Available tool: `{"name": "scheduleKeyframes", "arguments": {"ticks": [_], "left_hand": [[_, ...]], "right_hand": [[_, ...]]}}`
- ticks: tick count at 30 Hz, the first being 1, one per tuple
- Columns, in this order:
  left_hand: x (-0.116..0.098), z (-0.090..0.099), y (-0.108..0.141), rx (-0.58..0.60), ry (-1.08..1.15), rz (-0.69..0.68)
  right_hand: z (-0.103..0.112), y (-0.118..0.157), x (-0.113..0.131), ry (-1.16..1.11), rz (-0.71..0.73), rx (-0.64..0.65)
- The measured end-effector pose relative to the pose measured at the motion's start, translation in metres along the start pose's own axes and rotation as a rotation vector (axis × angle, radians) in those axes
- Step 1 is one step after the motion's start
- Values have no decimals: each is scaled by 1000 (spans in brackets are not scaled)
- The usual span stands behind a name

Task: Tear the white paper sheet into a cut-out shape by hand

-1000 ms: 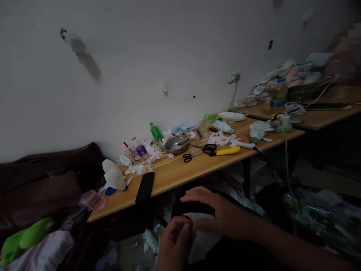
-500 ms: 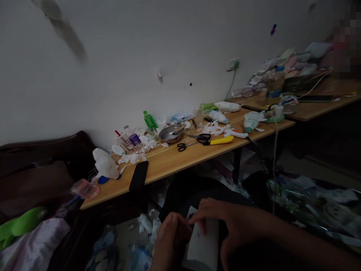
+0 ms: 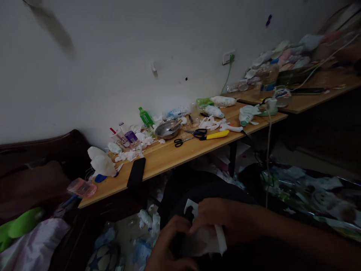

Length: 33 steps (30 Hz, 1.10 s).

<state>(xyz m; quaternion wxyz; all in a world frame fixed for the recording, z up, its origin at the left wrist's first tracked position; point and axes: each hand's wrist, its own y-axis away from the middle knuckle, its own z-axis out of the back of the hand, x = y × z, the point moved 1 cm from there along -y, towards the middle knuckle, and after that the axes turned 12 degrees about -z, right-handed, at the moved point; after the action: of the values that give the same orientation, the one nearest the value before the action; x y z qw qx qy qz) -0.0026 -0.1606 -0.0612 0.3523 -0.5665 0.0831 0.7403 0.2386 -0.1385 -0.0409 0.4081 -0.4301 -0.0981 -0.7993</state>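
Sheet (image 3: 204, 242), pale and creased, at 6 o'clock between both hands.
From a black slab (image 3: 137, 171) at 8 o'clock, the left hand (image 3: 172, 244) curls at 6, its grip impossible to tell; the sheet looks light, soft and easily torn, best pinched gently along its lower-right edge; the right hand (image 3: 216, 220), at 5, folds its fingers over it; a yellow handle (image 3: 217, 135) lies at 3.

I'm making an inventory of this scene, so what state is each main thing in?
White sheet: bent
Right hand: fingers closed on the white sheet
Left hand: curled, grip unclear
Metal bowl: upright
Green plug: inserted in the wall socket
Blue-capped bottle: upright, cap on
Black phone: lying flat on the table
Small scissors: lying flat, apparently closed
Green bottle: apparently capped
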Motion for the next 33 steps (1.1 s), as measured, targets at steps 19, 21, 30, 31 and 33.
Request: {"name": "scheduleKeyframes", "arguments": {"ticks": [19, 21, 30, 31, 33], "left_hand": [[-6, -15, -30, -480, 16, 390], [-9, -15, -31, -478, -4, 370], [-9, -16, -34, -471, 149, 299], [-8, -16, -34, -475, 130, 298], [-8, -16, -35, -481, 112, 295]], "right_hand": [[-7, -15, 7, -586, -571, -286], [-4, -17, 9, -571, -580, -278], [-9, -21, 7, -614, -574, -323], [-8, -20, 6, -621, -576, -327], [-8, -20, 6, -632, -582, -329]]}}
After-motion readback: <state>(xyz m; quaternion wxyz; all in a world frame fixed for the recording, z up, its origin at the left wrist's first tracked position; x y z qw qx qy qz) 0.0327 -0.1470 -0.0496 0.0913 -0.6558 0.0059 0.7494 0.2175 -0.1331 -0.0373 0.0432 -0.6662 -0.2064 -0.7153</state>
